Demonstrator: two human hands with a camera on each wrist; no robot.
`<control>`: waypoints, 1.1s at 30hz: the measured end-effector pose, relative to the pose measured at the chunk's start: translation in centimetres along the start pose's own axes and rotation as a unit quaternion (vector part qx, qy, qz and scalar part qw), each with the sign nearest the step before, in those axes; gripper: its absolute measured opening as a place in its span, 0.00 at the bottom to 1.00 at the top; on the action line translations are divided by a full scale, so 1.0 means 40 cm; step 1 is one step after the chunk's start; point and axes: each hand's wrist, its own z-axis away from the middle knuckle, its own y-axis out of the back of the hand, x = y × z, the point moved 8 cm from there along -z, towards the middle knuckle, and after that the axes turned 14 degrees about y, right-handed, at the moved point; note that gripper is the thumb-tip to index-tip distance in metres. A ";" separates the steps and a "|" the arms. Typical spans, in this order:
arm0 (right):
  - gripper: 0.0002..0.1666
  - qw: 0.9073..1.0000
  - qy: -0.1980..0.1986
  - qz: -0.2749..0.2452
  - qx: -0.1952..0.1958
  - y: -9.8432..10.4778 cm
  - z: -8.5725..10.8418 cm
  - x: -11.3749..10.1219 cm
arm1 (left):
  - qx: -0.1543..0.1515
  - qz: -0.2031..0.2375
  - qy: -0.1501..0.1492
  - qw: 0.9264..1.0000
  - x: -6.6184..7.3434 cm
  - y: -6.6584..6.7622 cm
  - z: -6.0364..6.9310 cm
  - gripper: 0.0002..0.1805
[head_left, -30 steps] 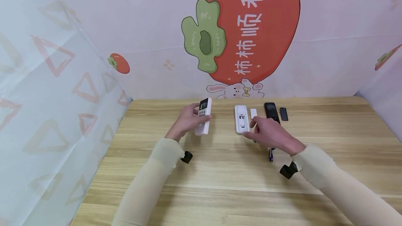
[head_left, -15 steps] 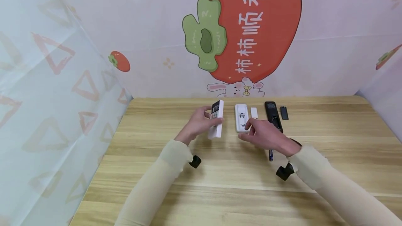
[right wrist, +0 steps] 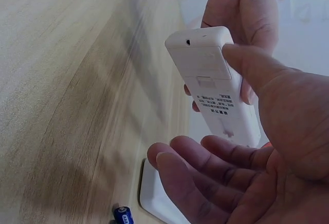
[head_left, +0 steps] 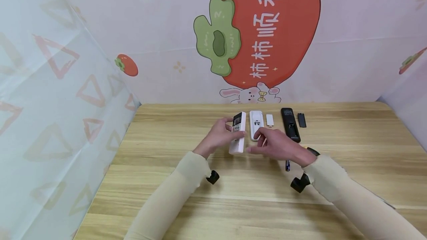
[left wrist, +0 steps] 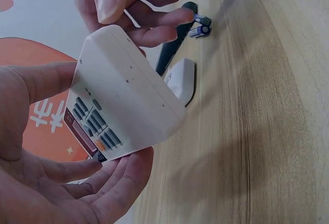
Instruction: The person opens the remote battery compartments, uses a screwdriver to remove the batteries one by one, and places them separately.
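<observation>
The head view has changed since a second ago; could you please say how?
The left grip moved right and slightly down the picture, carrying the held remote; the right grip shifted slightly left and down. Nothing was let go. The black remote and opened white remote stayed put.

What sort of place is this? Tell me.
Probably a makeshift work booth, though I can't be sure: remotes lie on a table, and a cartoon-printed sheet rises behind it.
</observation>
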 end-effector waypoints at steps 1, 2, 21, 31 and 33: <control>0.35 1.000 0.003 -0.005 -0.002 -0.002 -0.001 0.000 | -0.003 0.002 -0.002 1.000 0.000 -0.002 0.000 0.46; 0.36 1.000 0.006 -0.009 -0.003 -0.004 -0.003 0.000 | -0.006 0.004 -0.005 1.000 0.001 -0.003 0.001 0.46; 0.25 0.992 0.000 -0.126 -0.019 -0.056 -0.033 -0.021 | 0.038 -0.026 -0.009 0.999 0.005 0.006 0.019 0.46; 0.17 0.978 -0.013 -0.207 -0.033 -0.080 -0.036 -0.023 | 0.041 -0.009 -0.008 0.999 0.002 0.000 0.016 0.45; 0.17 0.977 -0.011 -0.208 -0.034 -0.080 -0.035 -0.022 | 0.041 -0.007 -0.011 0.999 0.000 -0.001 0.015 0.44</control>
